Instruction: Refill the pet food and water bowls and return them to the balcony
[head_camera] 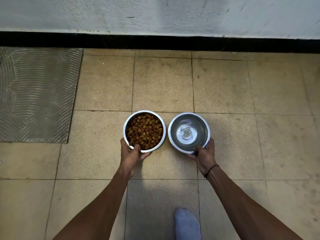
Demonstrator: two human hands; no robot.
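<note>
Steel, twice over: two round metal bowls are held side by side above a tan tiled floor (pixel 225 87), rims level and nearly touching; the food bowl (pixel 129 122), on the left, is heaped with brown kibble (pixel 144 131); the water bowl (pixel 206 125), on the right, holds clear water that catches the light. The person's left hand (pixel 129 155) clasps the near rim of the food bowl, thumb hooked over the edge and fingers underneath; the right hand (pixel 204 155) grips the near rim of the water bowl the same way; a dark cord circles that wrist. Holding them flat and apart probably keeps the water from slopping into the food. Whether the bowls rest on the tiles or hover just above them cannot be told. Ahead, bare tiles run to a black skirting strip (pixel 155 42) under a scuffed white wall (pixel 155 14); a grey ribbed mat (pixel 34 94) lies well to the left; a sock-clad foot (pixel 187 222) stands behind. There is ample room to set both down.
</note>
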